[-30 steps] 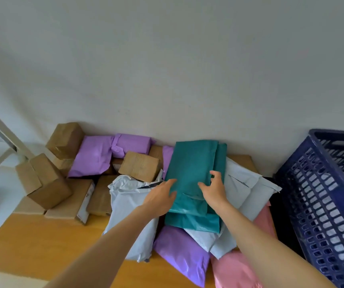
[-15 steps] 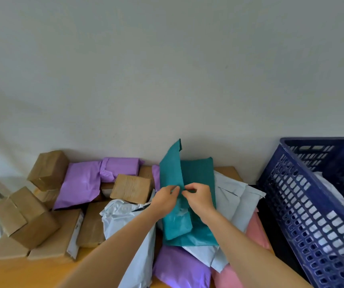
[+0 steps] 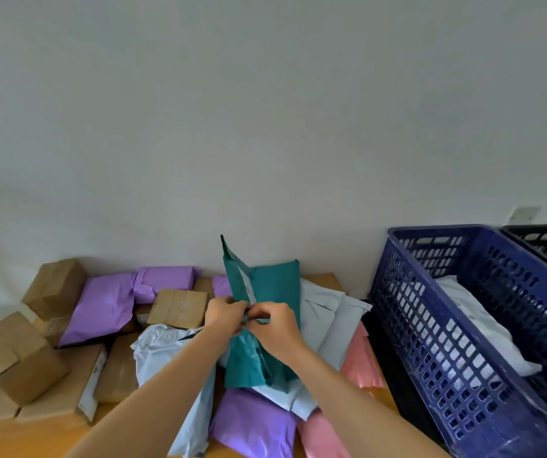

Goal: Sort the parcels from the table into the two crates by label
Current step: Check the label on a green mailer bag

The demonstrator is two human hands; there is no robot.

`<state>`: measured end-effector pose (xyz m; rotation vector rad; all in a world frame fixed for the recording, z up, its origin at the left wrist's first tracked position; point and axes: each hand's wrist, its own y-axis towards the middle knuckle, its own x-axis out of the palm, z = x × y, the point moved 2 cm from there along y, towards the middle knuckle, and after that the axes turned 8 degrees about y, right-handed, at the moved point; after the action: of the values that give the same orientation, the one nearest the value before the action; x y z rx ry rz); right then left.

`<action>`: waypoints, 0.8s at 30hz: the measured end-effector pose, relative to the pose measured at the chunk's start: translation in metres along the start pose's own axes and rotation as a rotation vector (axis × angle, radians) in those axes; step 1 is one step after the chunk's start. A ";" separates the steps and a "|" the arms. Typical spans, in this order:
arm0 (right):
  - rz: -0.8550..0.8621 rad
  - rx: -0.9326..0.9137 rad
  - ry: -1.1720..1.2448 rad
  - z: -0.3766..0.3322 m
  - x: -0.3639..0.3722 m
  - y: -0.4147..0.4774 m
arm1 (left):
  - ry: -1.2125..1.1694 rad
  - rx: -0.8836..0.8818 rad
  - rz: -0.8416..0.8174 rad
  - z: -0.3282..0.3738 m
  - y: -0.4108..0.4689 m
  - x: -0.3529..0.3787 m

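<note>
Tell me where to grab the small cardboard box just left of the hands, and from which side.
Take the small cardboard box from above, thumb on its near edge and fingers over its far edge. It lies on top of the pile, broad face up and bare, so likely nothing needs shifting first. The left hand is nearest, but it pinches the teal mailer.

The worktop is orange-brown wood, bare along its near left edge. Brown cardboard boxes crowd its left side, with a flat carton lying nearest the bare strip. At the middle a pale grey mailer bag touches a purple mailer bag. A pink mailer bag lies just right of that.
</note>
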<state>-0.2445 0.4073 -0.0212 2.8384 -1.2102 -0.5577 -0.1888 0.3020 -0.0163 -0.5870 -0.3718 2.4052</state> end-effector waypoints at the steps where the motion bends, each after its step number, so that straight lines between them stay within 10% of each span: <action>1: -0.004 0.005 0.006 0.001 -0.002 -0.005 | 0.023 0.007 0.012 -0.002 -0.004 0.000; 21: 0.147 0.315 0.298 0.012 -0.055 -0.084 | 0.202 0.219 0.107 -0.033 -0.097 -0.058; 24: 0.181 0.141 0.061 0.003 -0.046 -0.086 | 0.301 0.310 0.116 -0.028 -0.099 -0.078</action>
<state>-0.2150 0.5000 -0.0216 2.7909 -1.5312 -0.3908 -0.0698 0.3316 0.0239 -0.8277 0.1650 2.3686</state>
